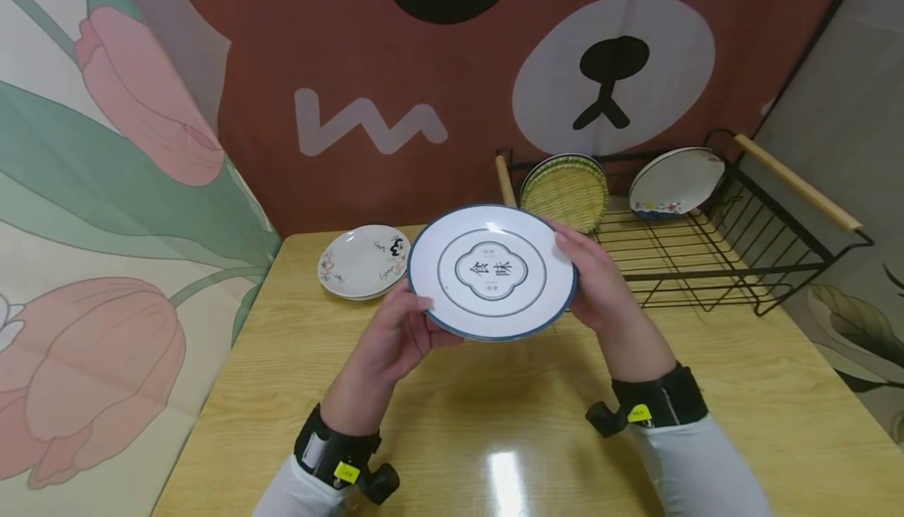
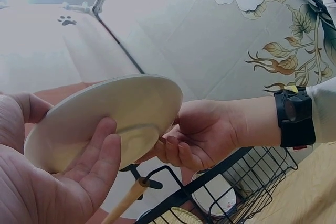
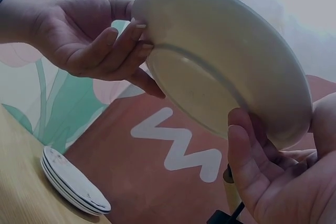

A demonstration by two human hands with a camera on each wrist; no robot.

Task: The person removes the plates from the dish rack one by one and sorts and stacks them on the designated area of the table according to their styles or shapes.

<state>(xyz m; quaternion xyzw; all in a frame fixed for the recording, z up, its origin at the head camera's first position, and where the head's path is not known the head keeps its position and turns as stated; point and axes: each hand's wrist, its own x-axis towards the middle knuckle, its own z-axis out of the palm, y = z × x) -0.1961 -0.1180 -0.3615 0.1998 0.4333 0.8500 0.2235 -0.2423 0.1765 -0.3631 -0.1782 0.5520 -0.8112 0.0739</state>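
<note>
A white plate with a blue rim and dark printed characters is held up above the table, its face tilted toward the head camera. My left hand grips its left edge, thumb on top and fingers beneath. On the opposite edge, my right hand holds it the same way. Both wrist views show the plate's plain underside, with fingertips touching it near the foot ring. Behind my left hand lies a small stack of white plates with floral and black prints.
At the right stands a black wire dish rack with wooden handles. In it lean a yellow-green woven-pattern plate and a white flower-edged dish. A brown cartoon-bear cloth hangs behind the wooden table.
</note>
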